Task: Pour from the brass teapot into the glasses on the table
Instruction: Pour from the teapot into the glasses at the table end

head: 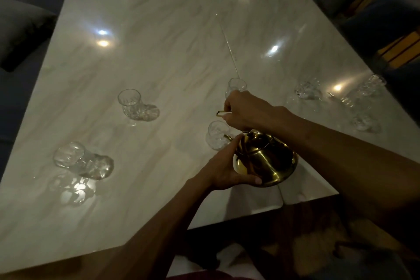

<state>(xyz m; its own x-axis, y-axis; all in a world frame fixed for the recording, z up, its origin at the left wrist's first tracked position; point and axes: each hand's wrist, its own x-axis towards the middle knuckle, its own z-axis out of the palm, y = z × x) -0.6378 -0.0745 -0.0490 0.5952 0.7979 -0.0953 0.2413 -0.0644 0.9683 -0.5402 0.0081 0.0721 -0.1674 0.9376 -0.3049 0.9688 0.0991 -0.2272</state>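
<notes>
The brass teapot point(267, 159) is tilted to the left near the table's front edge, its spout point(228, 137) at the rim of a clear glass point(217, 135). My right hand point(244, 110) grips the teapot's thin handle from above. My left hand point(225, 169) cups the pot's lower side. Another glass point(236, 86) stands just beyond my right hand. Two more glasses stand to the left, one at the middle point(130, 103) and one nearer point(70, 155). Whether liquid is flowing is too dim to tell.
Several more clear glasses point(306, 91) cluster at the table's right edge point(368, 88). The glossy marble table point(159, 41) has a seam running from back to front. Dark cushioned seats point(20, 25) lie to the left and chairs point(375, 7) at the back right.
</notes>
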